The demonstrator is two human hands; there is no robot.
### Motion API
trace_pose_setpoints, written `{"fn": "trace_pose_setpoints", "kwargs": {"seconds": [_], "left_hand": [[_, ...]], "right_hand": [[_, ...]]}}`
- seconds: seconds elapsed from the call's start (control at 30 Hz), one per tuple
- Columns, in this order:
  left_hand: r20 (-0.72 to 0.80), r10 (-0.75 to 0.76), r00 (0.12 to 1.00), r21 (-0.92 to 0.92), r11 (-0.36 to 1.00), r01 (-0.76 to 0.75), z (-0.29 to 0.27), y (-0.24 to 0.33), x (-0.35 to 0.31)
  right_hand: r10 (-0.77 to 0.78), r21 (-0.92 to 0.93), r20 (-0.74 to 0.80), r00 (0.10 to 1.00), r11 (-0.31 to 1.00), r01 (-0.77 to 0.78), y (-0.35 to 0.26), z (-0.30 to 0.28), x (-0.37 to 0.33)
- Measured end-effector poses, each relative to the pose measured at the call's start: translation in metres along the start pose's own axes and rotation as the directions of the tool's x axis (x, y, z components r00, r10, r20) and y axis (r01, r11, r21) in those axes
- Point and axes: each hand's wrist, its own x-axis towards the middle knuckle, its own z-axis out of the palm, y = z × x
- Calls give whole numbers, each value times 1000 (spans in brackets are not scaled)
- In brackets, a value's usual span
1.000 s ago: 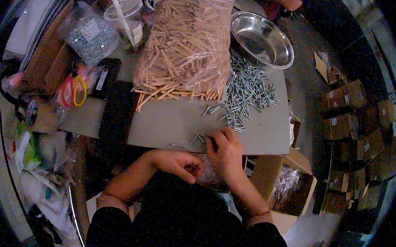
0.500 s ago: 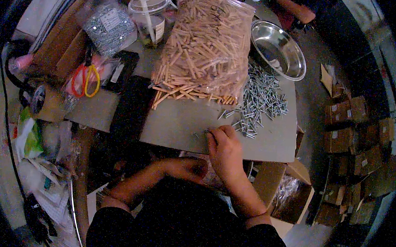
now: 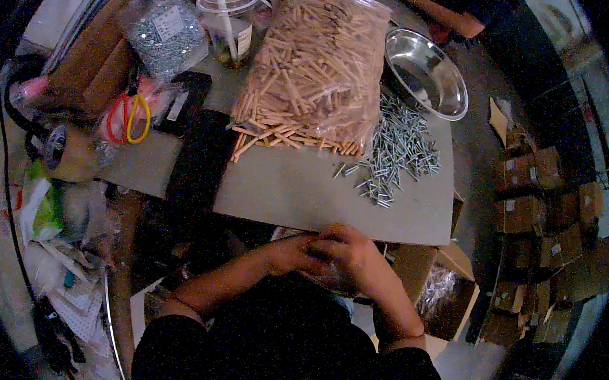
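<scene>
My left hand (image 3: 294, 253) and my right hand (image 3: 350, 252) meet just below the near edge of a grey-brown board (image 3: 283, 195). Both have curled fingers; what lies between them is hidden. Under them shows a bit of clear plastic, perhaps a bag. A pile of silvery screws or pins (image 3: 401, 147) is spread on the board's right side. Left of that pile lies a large clear bag of wooden dowels (image 3: 316, 71), with several sticks spilling from its near end.
A steel bowl (image 3: 454, 105) stands behind the screws. At the left are a lidded plastic cup (image 3: 225, 29), a bag of small metal parts (image 3: 167, 39) and red-and-yellow-handled scissors (image 3: 137, 120). An opened carton (image 3: 412, 272) sits below the board's right; stacked cartons (image 3: 521, 216) are farther right. Another person's arm (image 3: 444, 13) shows at the top.
My right hand has drawn back from the board to my left hand, below the board's edge. The few small pieces by its fingertips no longer show on the board.
</scene>
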Motion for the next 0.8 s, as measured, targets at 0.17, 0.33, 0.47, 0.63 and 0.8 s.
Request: {"fn": "trace_pose_setpoints", "kwargs": {"seconds": [0.17,0.33,0.47,0.63,0.8], "left_hand": [[188,234,954,312,907,-283,21,27,0],[113,215,970,588,773,-240,35,36,-5],[-9,320,948,445,850,-283,52,45,-5],[87,271,959,423,861,-281,50,36,2],[-47,566,823,765,550,-335,57,37,7]], "right_hand": [[46,122,6,999,991,-46,-5,-11,-22],[-33,-17,-67,997,999,32,1,-10,-38],[144,146,-159,977,982,-121,6,-5,-55],[38,107,-188,981,994,-18,0,-18,-54],[87,200,-325,942,980,-21,13,-18,-75]]}}
